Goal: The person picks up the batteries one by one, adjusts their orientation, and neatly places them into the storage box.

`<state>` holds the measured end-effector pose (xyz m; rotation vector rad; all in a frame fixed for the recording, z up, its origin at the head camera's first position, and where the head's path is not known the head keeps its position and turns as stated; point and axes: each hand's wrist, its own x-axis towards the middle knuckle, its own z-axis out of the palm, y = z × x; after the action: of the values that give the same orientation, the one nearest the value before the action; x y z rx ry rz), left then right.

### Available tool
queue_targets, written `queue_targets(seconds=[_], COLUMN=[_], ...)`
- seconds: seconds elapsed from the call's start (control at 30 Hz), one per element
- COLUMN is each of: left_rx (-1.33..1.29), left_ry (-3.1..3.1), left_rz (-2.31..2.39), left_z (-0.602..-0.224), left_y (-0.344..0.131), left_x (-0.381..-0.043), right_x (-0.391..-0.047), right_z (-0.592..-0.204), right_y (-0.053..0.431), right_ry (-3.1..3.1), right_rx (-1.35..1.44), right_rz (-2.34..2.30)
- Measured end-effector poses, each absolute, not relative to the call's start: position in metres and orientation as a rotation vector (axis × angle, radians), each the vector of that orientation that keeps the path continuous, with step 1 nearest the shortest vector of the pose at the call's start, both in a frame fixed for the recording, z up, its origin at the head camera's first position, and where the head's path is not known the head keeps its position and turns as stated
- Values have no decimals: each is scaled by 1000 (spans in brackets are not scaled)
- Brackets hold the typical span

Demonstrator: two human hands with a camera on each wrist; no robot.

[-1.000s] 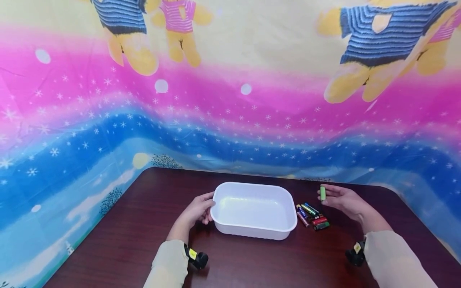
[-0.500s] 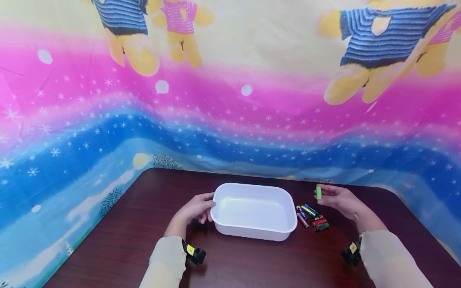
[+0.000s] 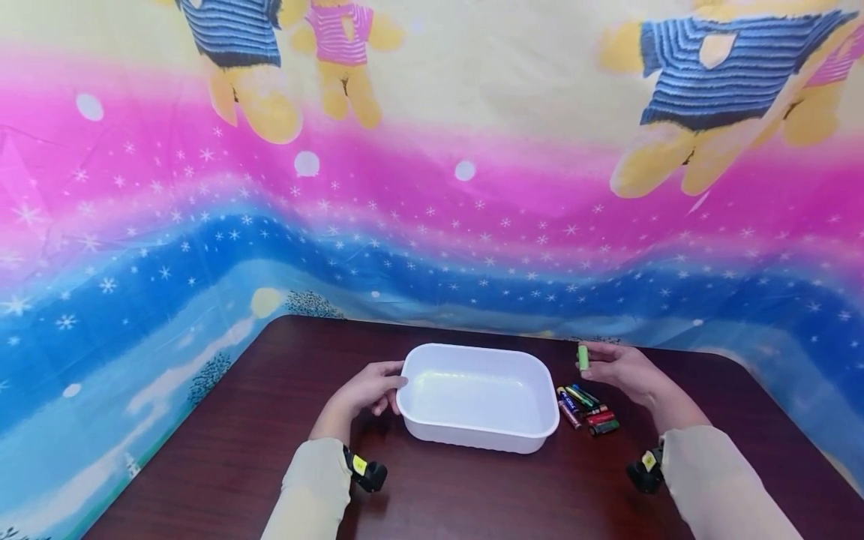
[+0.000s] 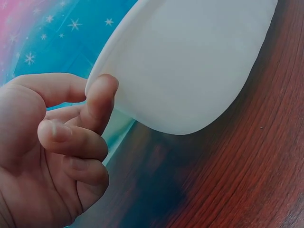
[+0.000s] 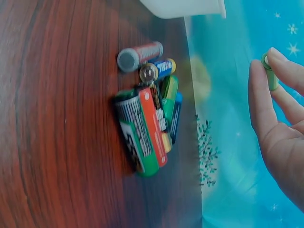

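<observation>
A white plastic basin (image 3: pixel 472 435) stands on the table, its inside bare. My left hand (image 3: pixel 367 390) pinches its left rim between thumb and fingers; the left wrist view shows this hand (image 4: pixel 61 137) at the rim of the basin (image 4: pixel 185 71), with the other fingers curled below. Raised behind the pile, my right hand (image 3: pixel 624 369) holds a light green battery (image 3: pixel 583 358) upright between thumb and fingers. In the right wrist view that battery (image 5: pixel 271 76) is seen nearly end-on at the fingertips. Several batteries (image 3: pixel 586 409) in mixed colours lie heaped just right of the basin.
The dark red-brown wooden table (image 3: pixel 472 495) has rounded far corners. A printed cloth (image 3: pixel 432 225) with bears and snowflakes hangs right behind it. Each wrist wears a small black camera, such as the right one (image 3: pixel 646 471).
My right hand has moved left toward the basin, carrying the green battery past the back of the pile. The left hand keeps its place on the rim.
</observation>
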<state>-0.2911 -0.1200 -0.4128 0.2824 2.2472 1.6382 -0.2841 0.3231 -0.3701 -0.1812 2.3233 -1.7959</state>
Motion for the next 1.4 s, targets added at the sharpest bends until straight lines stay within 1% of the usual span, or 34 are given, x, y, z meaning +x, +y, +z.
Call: queue_targets(seconds=[0.23,0.57,1.4], left_rx=[298,294,283], left_ry=[2257,2249,2248], left_rz=[1638,1642,1637], left_z=[-413,-412,-412], left_y=[-121,-121,-117], left_x=[-291,-289,-292], right_x=[-285,-289,-303], right_z=[-366,-361,-353], right_y=[309,292,260], right_ry=[2352,2298,2316], right_rx=[-216,-259,-152], right_rz=[-1739,-1778,-1726])
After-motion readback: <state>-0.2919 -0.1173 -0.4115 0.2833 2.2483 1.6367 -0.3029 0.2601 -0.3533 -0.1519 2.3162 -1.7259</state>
